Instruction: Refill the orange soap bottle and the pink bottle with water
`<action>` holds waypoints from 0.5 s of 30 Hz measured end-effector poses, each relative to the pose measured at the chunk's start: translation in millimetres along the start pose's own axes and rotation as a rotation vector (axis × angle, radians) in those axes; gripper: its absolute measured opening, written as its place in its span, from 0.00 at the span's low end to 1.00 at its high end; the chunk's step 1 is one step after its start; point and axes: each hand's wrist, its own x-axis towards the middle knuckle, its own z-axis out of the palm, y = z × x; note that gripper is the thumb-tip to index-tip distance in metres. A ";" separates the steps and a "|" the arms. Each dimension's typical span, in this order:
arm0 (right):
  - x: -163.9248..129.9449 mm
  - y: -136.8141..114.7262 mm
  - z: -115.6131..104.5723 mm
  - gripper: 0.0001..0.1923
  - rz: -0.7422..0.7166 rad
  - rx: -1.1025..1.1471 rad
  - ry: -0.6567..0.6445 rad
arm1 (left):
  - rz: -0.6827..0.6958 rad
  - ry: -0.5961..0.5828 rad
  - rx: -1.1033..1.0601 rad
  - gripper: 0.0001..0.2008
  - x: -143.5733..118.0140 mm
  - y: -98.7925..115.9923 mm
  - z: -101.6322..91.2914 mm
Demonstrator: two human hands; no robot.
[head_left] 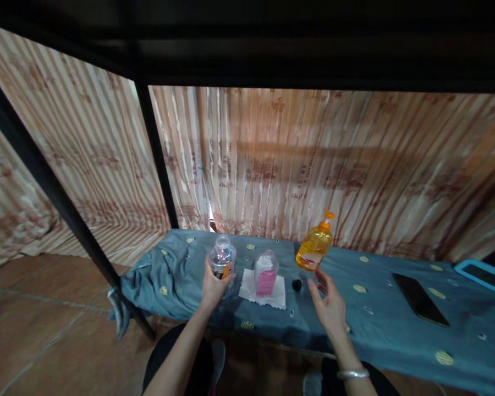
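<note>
left hand (pixel 214 286) grasps ribbed clear plastic bottle (pixel 222 258); right hand (pixel 330 305) spread loose above cloth.

You are facing a teal-blue bedsheet (pixel 379 275) showing yellow round motifs, an orange-yellow plastic pump bottle (pixel 314 248), a clear plastic bottle wearing a pink label (pixel 265 273), and a curtain (pixel 313 165) displaying rust-and-cream stripes.

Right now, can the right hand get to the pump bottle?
Probably yes. The right hand is open, just in front of the pump bottle, nothing between them; the black cap lies off to its left.
</note>
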 end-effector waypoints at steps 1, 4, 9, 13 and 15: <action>-0.8 1.7 2.4 0.33 0.006 0.007 -0.014 | -0.015 0.010 0.017 0.44 0.7 -0.2 1.0; -5.6 0.7 8.0 0.31 0.009 0.037 -0.065 | -0.047 0.050 0.030 0.36 -3.6 2.7 -4.4; -29.8 -29.8 10.9 0.27 -0.032 0.152 -0.228 | -0.036 -0.001 -0.143 0.32 -31.8 24.7 -25.8; -55.2 -59.8 10.2 0.22 0.018 0.346 -0.461 | -0.056 -0.150 -0.270 0.28 -62.0 56.3 -36.5; -62.3 -67.3 8.8 0.20 0.090 0.468 -0.538 | -0.088 -0.240 -0.339 0.26 -74.2 72.3 -36.7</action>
